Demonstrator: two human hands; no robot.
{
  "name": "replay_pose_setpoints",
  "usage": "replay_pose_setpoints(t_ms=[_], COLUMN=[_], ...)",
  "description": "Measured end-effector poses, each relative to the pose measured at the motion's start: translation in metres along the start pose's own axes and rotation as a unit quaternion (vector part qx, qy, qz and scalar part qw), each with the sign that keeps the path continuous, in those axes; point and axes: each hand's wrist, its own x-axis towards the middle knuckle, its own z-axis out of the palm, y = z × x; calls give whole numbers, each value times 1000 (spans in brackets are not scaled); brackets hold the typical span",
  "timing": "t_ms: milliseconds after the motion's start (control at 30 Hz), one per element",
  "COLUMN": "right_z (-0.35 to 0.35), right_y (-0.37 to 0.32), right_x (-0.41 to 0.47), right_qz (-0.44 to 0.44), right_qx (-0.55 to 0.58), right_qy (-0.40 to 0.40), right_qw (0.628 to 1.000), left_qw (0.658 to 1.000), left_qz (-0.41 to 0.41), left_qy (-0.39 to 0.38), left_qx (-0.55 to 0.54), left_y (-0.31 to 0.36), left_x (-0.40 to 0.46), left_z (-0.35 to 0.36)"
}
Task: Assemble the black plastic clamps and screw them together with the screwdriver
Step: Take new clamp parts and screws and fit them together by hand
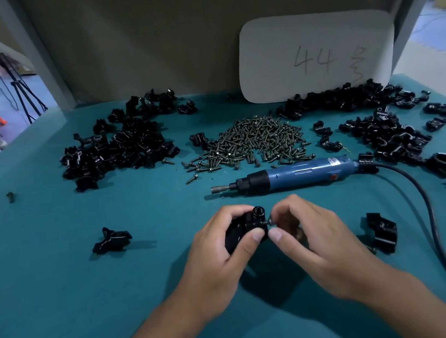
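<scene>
At lower centre, the left hand (214, 259) grips one black plastic clamp (245, 227), its screw side facing right. The right hand (308, 234) pinches one screw (267, 222), lying horizontally, at the clamp. One blue electric screwdriver (288, 175) lies across mid-frame, bit pointing left. One screw pile (252, 143) sits between three heaps of clamp parts (121, 148).

There is a single view, taken from a wide-angle camera on the person's head, which looks forward and steeply down over the bench (59, 277) from its near edge. It sits close above the hands (258, 244), with both forearms entering from the bottom of the frame. The far edge of the bench meets a backboard (142, 51) across the top, and the wide lens bends the side edges outward.
</scene>
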Motion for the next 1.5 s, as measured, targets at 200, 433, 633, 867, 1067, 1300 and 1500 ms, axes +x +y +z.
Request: replay_pose_setpoints(t_ms=[200, 433, 633, 867, 1067, 1300, 1500], right_z=[3, -10, -42, -6, -6, -40, -31], right_y=[-3, 3, 42, 57, 59, 20, -24], right_x=[1, 11, 110, 187, 183, 133, 32], right_qz=[-10, 39, 133, 237, 241, 141, 46], right_qx=[0, 69, -104, -218, -263, -90, 8], right_qy=[10, 122, 4, -190, -181, 4, 20], right_qw=[1000, 989, 986, 928, 917, 986, 999], left_qw=[1000, 988, 965, 962, 963, 954, 936], left_qz=[13, -93, -141, -142, -125, -114, -115], left_qy=[-17, 1, 15, 9, 18, 58, 52], left_qx=[15, -126, -221, -235, -237, -272, -329], left_y=[1, 2, 5, 3, -4, -8, -10], left_x=[-1, 2, 10, 12, 12, 16, 17], left_z=[2, -2, -9, -11, -11, -11, -11])
